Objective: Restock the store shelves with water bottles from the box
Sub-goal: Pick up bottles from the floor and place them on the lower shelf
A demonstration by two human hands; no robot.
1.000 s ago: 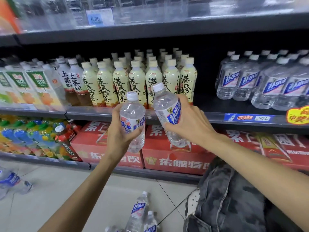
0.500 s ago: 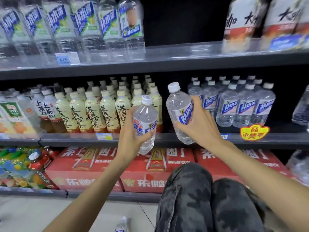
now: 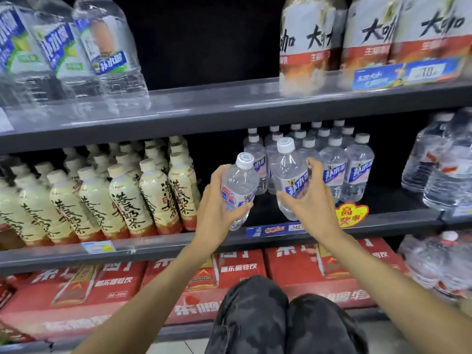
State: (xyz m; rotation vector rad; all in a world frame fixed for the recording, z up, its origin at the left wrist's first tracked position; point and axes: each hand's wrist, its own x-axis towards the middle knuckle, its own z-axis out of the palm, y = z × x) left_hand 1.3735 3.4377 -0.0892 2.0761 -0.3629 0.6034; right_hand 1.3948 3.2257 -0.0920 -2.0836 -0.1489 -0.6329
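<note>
your left hand (image 3: 217, 213) grips one water bottle (image 3: 238, 191) and your right hand (image 3: 310, 200) grips a second bottle (image 3: 290, 181), both held in front of the middle shelf (image 3: 178, 247). the open gap sits between the milk tea bottles (image 3: 153, 190) and the stocked water row (image 3: 334, 164). push in too fast or tilted and you likely knock those standing bottles over.

Held water bottles (image 3: 238, 192) clear, white caps, blue-white labels. Milk tea bottles (image 3: 127, 198) cream, black script, orange-red bases. Boxes (image 3: 84, 290) below red, white lettering. Shelf edge (image 3: 229, 111) dark grey. Trousers (image 3: 281, 323) dark grey camouflage. Tag (image 3: 352, 213) yellow, red characters.
</note>
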